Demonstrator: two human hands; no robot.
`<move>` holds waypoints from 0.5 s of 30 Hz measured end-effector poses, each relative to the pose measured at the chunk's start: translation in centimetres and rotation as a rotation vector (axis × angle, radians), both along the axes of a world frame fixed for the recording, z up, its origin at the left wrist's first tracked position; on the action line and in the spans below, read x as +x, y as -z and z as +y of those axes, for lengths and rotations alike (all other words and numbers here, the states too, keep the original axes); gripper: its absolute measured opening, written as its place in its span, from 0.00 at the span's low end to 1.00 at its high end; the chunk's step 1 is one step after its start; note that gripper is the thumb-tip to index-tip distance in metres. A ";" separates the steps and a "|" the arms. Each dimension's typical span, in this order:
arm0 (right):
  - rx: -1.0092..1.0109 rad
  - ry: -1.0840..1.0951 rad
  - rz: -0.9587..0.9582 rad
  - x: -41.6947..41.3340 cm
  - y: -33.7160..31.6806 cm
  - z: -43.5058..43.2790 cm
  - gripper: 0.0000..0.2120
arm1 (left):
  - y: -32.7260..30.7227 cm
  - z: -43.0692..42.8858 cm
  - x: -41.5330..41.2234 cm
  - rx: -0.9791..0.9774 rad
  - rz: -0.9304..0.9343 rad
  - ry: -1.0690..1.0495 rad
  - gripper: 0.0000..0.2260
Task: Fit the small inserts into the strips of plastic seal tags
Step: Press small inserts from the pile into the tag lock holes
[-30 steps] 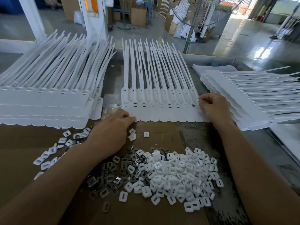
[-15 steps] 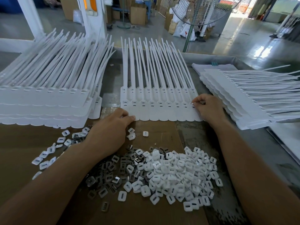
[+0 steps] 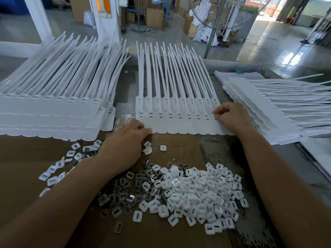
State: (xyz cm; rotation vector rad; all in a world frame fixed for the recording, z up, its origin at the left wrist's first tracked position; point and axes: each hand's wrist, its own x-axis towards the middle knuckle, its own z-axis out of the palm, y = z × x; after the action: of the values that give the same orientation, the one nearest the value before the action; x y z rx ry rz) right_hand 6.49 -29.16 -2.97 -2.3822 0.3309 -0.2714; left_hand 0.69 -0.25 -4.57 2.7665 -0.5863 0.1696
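Pinching the end tag [image 3: 214, 102] at its slot with curled right fingers [image 3: 217, 117], thumb against forefinger; cannot tell whether an insert sits under the tips. Pressing the near left corner of the same strip of seal tags [image 3: 179, 120] with almost straight left fingers [image 3: 148, 130], holding nothing, probably to stop any sliding while the right hand [image 3: 231, 117] works, with the left hand [image 3: 125, 142] low over the cardboard sheet [image 3: 179, 149]. Lies flat in the middle of the worktop [image 3: 215, 151], tails pointing away, heads nearest for easy reach. Heaped just in front, under both wrists for quick picking: white inserts [image 3: 200, 190] mixed with darker metal inserts [image 3: 123, 185]. Flanked by a left stack of strips [image 3: 53, 111] and a right stack of strips [image 3: 259, 108]; presumably one awaiting and one fitted, cannot tell which.
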 end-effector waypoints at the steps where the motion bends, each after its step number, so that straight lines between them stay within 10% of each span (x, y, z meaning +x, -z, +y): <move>1: 0.028 0.005 0.007 0.0 -0.1 0.0 0.10 | 0.0 0.0 0.0 -0.003 0.000 0.000 0.21; 15: 0.075 0.048 0.036 -0.1 -0.5 0.2 0.08 | 0.1 0.2 -0.1 -0.010 0.000 0.008 0.21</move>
State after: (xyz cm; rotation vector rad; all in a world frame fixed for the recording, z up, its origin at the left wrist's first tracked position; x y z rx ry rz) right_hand 6.37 -28.99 -2.49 -2.3096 0.4078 -0.2348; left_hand 0.63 -0.04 -4.64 2.7538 -0.5942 0.1704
